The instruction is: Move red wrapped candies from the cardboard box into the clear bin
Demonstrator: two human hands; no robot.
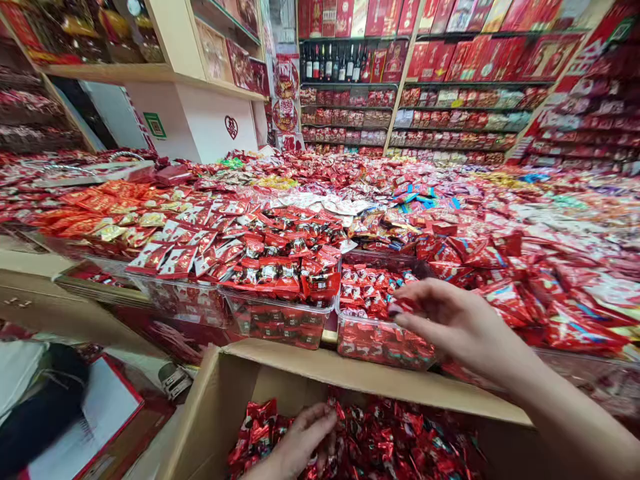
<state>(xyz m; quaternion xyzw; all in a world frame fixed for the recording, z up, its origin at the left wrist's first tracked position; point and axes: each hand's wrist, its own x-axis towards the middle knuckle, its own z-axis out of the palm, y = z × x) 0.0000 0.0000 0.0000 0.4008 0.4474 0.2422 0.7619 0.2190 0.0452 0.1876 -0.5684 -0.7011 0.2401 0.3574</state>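
Observation:
My left hand [305, 437] is down inside a cardboard box [295, 360], its fingers curled around some red-wrapped candies [390, 433] of the loose pile there. The fingertips are partly hidden among the shiny wrappers. Above the front right of a clear plastic bin [380, 340], my right hand [445, 320] has its thumb and index finger apart. Small red-wrapped candies [365, 290] fill this bin, below the rim of the heaps around it. I make out nothing held for certain in the right hand; its other fingers are partly covered.
To the left, another clear bin [280, 323] is heaped with red and brown packets. Red triangular packets [505, 293] rise on the right. Candy heaps spread back to shelves of bottles [335, 63] and red boxes. A dark-clothed leg [55, 393] shows at lower left.

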